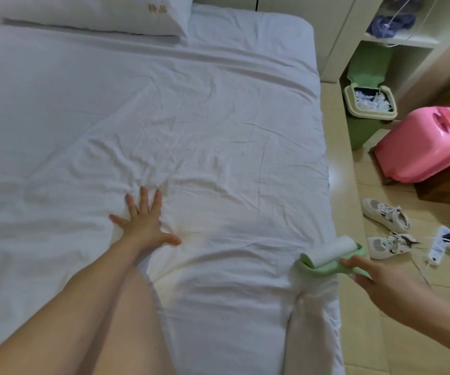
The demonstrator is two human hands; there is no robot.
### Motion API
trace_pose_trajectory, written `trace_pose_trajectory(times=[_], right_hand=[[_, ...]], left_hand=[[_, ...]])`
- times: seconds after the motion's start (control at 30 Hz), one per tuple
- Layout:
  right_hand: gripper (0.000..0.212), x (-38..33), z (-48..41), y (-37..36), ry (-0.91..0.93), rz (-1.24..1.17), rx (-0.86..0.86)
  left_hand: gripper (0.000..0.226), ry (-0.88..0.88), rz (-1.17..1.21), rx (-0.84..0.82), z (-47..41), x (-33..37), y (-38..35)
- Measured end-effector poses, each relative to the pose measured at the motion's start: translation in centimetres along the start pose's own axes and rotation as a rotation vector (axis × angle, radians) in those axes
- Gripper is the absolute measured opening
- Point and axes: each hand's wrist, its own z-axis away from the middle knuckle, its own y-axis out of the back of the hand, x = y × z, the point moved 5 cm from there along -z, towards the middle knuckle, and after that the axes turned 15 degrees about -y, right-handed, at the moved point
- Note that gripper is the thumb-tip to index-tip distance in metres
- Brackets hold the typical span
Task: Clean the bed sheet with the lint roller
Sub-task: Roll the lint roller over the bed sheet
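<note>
Pressing your left hand [145,223] flat on the middle of the bed sheet [218,117], you have its fingers straight and spread apart. Your right hand [378,282] is closed around the green handle of the lint roller [332,249], which sits at the right edge of the sheet. A pillow [96,14] rests at the sheet's far end. Two shoes [386,215] lie on the floor beside the sheet's right edge.
</note>
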Motion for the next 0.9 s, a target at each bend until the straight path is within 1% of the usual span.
trace_pose_trajectory(times=[0.07,0.13,0.27,0.37,0.47,0.57,0.7,0.8,0.9], right_hand=[[0.036,-1.0,-0.5,-0.2,-0.007,-0.011,-0.022],[0.039,-3.0,-1.7,0.7,0.029,-0.052,-0.011],[0.042,-8.0,-6.2,3.7,0.092,-0.08,0.086],[0.042,-12.0,-9.7,5.7,0.111,-0.166,0.095],[0.04,-14.1,-11.3,6.6,0.112,-0.206,0.138],[0.047,-12.3,-9.3,4.6,0.108,-0.217,0.152],[0.048,-6.1,-3.0,-0.4,0.106,-0.142,0.15],[0.046,-1.9,1.6,-3.7,0.041,-0.113,0.046],[0.041,0.5,3.6,-5.1,-0.062,-0.085,-0.041]], left_hand=[[0.136,0.007,-0.007,0.002,0.0,0.0,0.0],[0.137,0.015,-0.011,0.001,-0.1,0.1,0.0],[0.137,0.028,-0.008,0.014,-0.2,0.3,0.1],[0.135,0.031,-0.006,0.03,-0.1,0.3,0.1],[0.133,0.028,-0.008,0.052,0.2,0.3,0.2],[0.132,0.025,-0.001,0.061,0.2,0.3,0.2],[0.134,0.033,-0.003,0.061,0.1,0.3,0.1],[0.134,0.031,-0.005,0.059,-0.1,0.3,0.2],[0.135,0.032,0.003,0.059,-0.1,0.4,0.3]])
